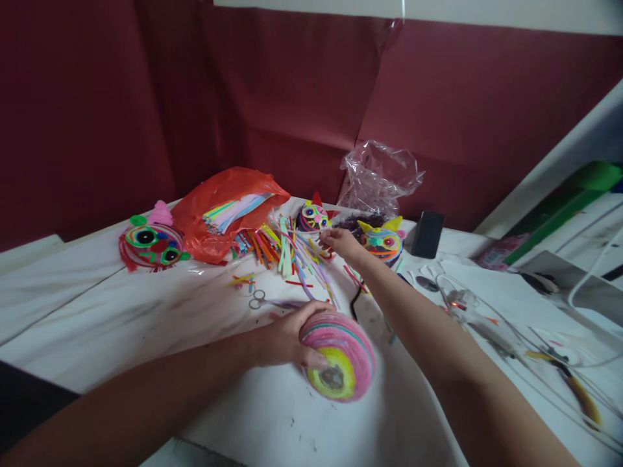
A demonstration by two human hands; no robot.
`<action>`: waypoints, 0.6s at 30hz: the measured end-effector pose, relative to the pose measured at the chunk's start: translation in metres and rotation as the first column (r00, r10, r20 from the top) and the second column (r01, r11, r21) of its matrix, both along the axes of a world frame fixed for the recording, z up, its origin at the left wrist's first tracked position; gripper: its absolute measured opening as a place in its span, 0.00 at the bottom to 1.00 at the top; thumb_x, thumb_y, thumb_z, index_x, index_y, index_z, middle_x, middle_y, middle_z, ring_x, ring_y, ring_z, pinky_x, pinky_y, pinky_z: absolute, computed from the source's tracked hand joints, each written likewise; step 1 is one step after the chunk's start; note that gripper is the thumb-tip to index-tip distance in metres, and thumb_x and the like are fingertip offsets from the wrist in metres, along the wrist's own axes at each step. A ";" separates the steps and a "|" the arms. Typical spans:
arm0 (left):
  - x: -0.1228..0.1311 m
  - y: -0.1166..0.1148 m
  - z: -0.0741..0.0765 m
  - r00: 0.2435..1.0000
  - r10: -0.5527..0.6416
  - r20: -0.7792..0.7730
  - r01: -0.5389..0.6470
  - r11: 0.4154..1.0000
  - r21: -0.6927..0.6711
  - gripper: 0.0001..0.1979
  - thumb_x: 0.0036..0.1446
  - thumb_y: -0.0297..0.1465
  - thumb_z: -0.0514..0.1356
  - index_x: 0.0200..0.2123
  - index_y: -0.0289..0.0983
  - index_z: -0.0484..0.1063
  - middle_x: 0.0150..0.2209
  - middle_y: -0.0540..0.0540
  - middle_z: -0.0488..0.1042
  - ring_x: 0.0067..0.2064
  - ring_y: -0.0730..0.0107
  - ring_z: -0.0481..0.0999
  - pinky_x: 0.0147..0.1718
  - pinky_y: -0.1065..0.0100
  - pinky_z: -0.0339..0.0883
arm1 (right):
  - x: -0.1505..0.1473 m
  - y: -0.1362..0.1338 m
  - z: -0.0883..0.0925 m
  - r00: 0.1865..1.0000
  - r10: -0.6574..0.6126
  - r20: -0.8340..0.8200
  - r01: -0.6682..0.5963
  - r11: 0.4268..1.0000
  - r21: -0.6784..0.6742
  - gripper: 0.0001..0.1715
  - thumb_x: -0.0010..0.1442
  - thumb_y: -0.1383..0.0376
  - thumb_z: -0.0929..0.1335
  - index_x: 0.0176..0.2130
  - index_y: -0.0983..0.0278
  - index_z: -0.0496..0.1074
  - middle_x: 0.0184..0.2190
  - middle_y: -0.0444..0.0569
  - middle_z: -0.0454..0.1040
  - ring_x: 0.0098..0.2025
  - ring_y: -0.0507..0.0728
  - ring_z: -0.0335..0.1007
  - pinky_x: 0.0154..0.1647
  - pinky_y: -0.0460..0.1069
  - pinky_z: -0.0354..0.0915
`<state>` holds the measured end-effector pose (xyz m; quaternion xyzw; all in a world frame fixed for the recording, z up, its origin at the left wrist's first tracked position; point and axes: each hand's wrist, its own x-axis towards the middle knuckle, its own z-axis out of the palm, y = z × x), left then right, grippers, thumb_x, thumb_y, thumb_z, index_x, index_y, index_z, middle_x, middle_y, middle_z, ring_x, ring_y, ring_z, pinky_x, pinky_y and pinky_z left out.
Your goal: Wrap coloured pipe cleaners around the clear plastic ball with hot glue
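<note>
My left hand is wrapped around a rounded craft ball covered in coiled pink, teal and yellow strands, with a grey patch at its centre. The ball is close to the white table in front of me. Farther away, my right hand has its fingers bent together over the loose pipe cleaners; what is between the fingertips is too small to make out. Beside that hand are a cat-like face with red ears and another face with yellow ears.
Small scissors lie left of the ball. A red plastic bag holds more strips, near a colourful face. Toward the right are a black phone, a glue gun with cables, and yellow-handled pliers.
</note>
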<state>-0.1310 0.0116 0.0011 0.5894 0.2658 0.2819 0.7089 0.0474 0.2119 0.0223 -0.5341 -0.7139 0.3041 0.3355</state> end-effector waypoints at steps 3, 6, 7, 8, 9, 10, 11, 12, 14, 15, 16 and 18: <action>0.000 0.000 0.001 0.999 0.017 -0.032 -0.017 1.000 0.017 0.43 0.32 0.34 0.73 0.53 0.39 0.61 0.50 0.43 0.69 0.51 0.55 0.69 0.49 0.58 0.63 | -0.001 -0.002 -0.013 0.984 -0.067 0.165 0.066 0.998 0.013 0.09 0.58 0.63 0.70 0.31 0.68 0.76 0.25 0.49 0.77 0.30 0.54 0.72 0.32 0.46 0.66; -0.001 0.000 0.001 0.998 0.034 -0.058 -0.032 0.999 0.031 0.42 0.33 0.34 0.73 0.54 0.39 0.61 0.51 0.43 0.68 0.52 0.54 0.69 0.49 0.58 0.63 | -0.008 -0.007 -0.028 0.950 -0.072 0.303 0.070 0.997 0.017 0.06 0.55 0.66 0.73 0.31 0.68 0.76 0.29 0.49 0.78 0.35 0.56 0.74 0.39 0.49 0.67; -0.001 0.000 0.001 0.998 0.031 -0.060 -0.029 0.999 0.032 0.42 0.33 0.34 0.73 0.54 0.39 0.61 0.51 0.43 0.68 0.52 0.54 0.69 0.50 0.58 0.64 | -0.010 -0.009 -0.032 0.938 -0.075 0.337 0.074 0.997 0.016 0.06 0.57 0.66 0.73 0.34 0.68 0.76 0.32 0.50 0.78 0.38 0.57 0.74 0.42 0.50 0.68; -0.001 0.000 0.001 0.998 0.027 -0.059 -0.026 0.999 0.034 0.42 0.33 0.34 0.73 0.54 0.39 0.61 0.51 0.43 0.68 0.52 0.54 0.69 0.50 0.57 0.64 | -0.012 -0.010 -0.034 0.928 -0.081 0.365 0.082 0.997 0.014 0.08 0.59 0.64 0.72 0.38 0.68 0.76 0.37 0.51 0.78 0.40 0.57 0.74 0.44 0.52 0.69; -0.001 0.000 0.001 0.998 0.024 -0.056 -0.022 0.999 0.037 0.43 0.33 0.34 0.73 0.54 0.39 0.61 0.51 0.43 0.68 0.52 0.54 0.69 0.50 0.57 0.64 | -0.013 -0.009 -0.035 0.918 -0.090 0.386 0.093 0.996 0.012 0.11 0.62 0.62 0.70 0.43 0.67 0.74 0.42 0.51 0.77 0.43 0.57 0.74 0.45 0.54 0.70; -0.001 0.000 0.001 0.998 0.023 -0.055 -0.021 0.999 0.040 0.43 0.33 0.35 0.73 0.54 0.39 0.60 0.51 0.43 0.68 0.52 0.54 0.69 0.50 0.57 0.64 | -0.013 -0.008 -0.036 0.910 -0.101 0.402 0.107 0.994 0.008 0.14 0.64 0.61 0.69 0.47 0.67 0.73 0.46 0.51 0.75 0.45 0.57 0.73 0.46 0.56 0.71; -0.001 0.000 0.001 0.998 0.023 -0.058 -0.020 0.999 0.043 0.43 0.33 0.35 0.73 0.54 0.39 0.60 0.51 0.43 0.68 0.52 0.54 0.69 0.50 0.57 0.64 | -0.013 -0.006 -0.035 0.903 -0.113 0.415 0.122 0.992 0.003 0.17 0.65 0.59 0.68 0.50 0.66 0.71 0.49 0.51 0.74 0.46 0.58 0.73 0.46 0.57 0.71; -0.001 0.000 0.002 0.998 0.024 -0.065 -0.021 0.999 0.046 0.43 0.33 0.35 0.73 0.54 0.39 0.60 0.51 0.43 0.68 0.52 0.54 0.69 0.50 0.57 0.64 | -0.011 -0.004 -0.033 0.897 -0.124 0.425 0.138 0.990 -0.002 0.19 0.65 0.58 0.67 0.52 0.65 0.70 0.50 0.51 0.72 0.47 0.59 0.73 0.46 0.57 0.72; -0.001 0.000 0.003 0.997 0.022 -0.080 -0.018 0.999 0.047 0.44 0.32 0.35 0.74 0.54 0.39 0.60 0.51 0.43 0.68 0.52 0.55 0.69 0.50 0.57 0.64 | -0.005 0.002 -0.028 0.885 -0.151 0.441 0.171 0.985 -0.006 0.20 0.65 0.58 0.68 0.53 0.66 0.70 0.51 0.51 0.72 0.48 0.60 0.72 0.46 0.57 0.72; -0.001 0.000 0.004 0.996 0.020 -0.083 -0.017 0.999 0.045 0.44 0.32 0.35 0.74 0.54 0.39 0.60 0.50 0.43 0.68 0.51 0.55 0.69 0.50 0.57 0.64 | -0.001 0.005 -0.025 0.878 -0.168 0.448 0.190 0.982 -0.003 0.20 0.64 0.58 0.68 0.53 0.65 0.70 0.52 0.51 0.72 0.48 0.60 0.72 0.46 0.57 0.71; -0.001 0.000 0.004 0.997 0.017 -0.078 -0.013 0.999 0.040 0.44 0.31 0.35 0.74 0.54 0.39 0.61 0.50 0.43 0.68 0.51 0.56 0.69 0.50 0.58 0.64 | 0.003 0.007 -0.022 0.871 -0.188 0.453 0.209 0.978 0.003 0.20 0.65 0.59 0.68 0.53 0.65 0.70 0.52 0.51 0.72 0.48 0.60 0.72 0.47 0.57 0.71; -0.001 -0.001 0.004 0.999 -0.009 -0.041 0.009 1.000 0.019 0.44 0.31 0.35 0.74 0.53 0.39 0.61 0.50 0.43 0.68 0.50 0.57 0.70 0.49 0.58 0.64 | 0.013 0.009 -0.018 0.856 -0.236 0.459 0.254 0.967 0.025 0.20 0.65 0.59 0.68 0.53 0.65 0.70 0.52 0.52 0.71 0.49 0.59 0.72 0.47 0.57 0.71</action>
